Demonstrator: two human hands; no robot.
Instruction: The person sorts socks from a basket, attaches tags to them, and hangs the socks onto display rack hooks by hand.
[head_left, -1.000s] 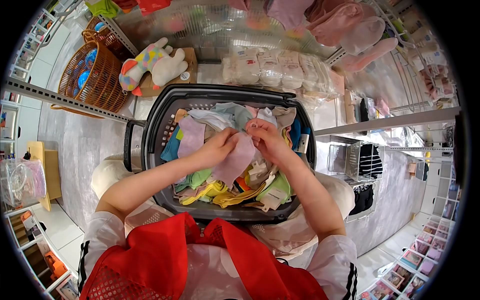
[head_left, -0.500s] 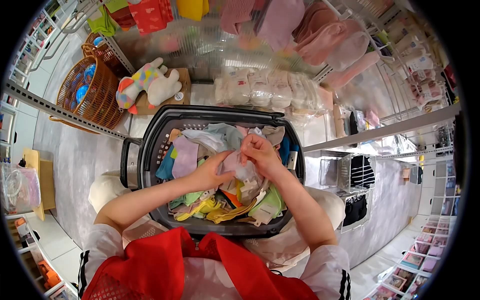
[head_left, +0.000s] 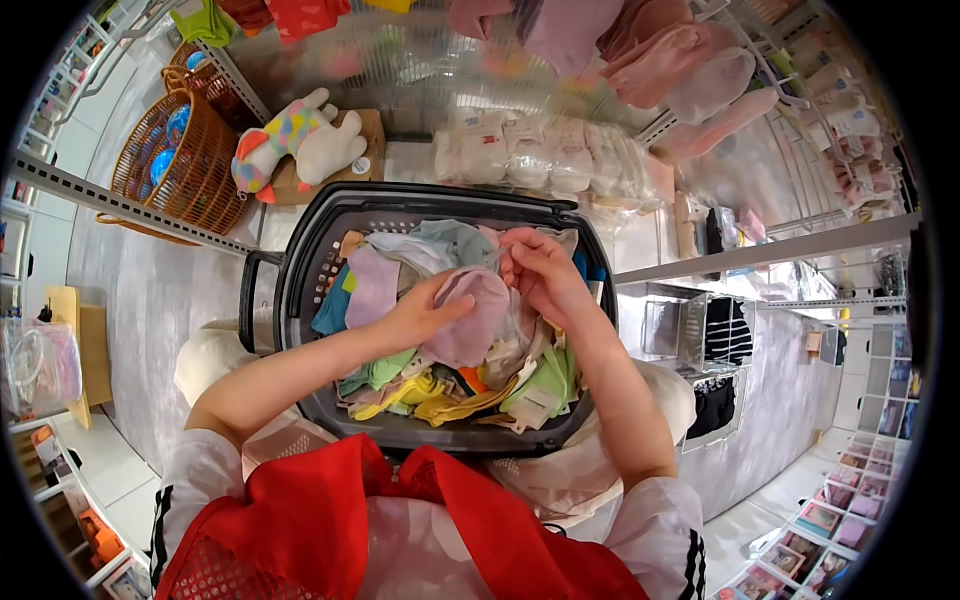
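Note:
A shopping basket [head_left: 262, 330], dark grey with a black rim, stands between my knees with a heap of pastel and bright fabric pieces in it. My left hand [head_left: 425, 312] is closed on a pink sock [head_left: 472, 322] above the heap, thumb on top and the sock's wide end spread toward the right. Just beyond the sock, my right hand [head_left: 545, 275] has its fingers curled together; what they pinch, if anything, is hidden. Below my hands lie yellow socks [head_left: 400, 392] and a light green piece [head_left: 540, 395] with a white tag.
Packs of white socks [head_left: 530, 150] line the low shelf ahead. A plush toy [head_left: 300, 145] lies on a cardboard box beside a wicker basket [head_left: 165, 170] with blue balls. Pink socks [head_left: 680, 70] hang overhead. Wire bins [head_left: 722, 335] stand at the right.
The pink sock now shows larger and more spread out in my left hand. My right hand has shifted slightly right and away from it. The view has tilted a little.

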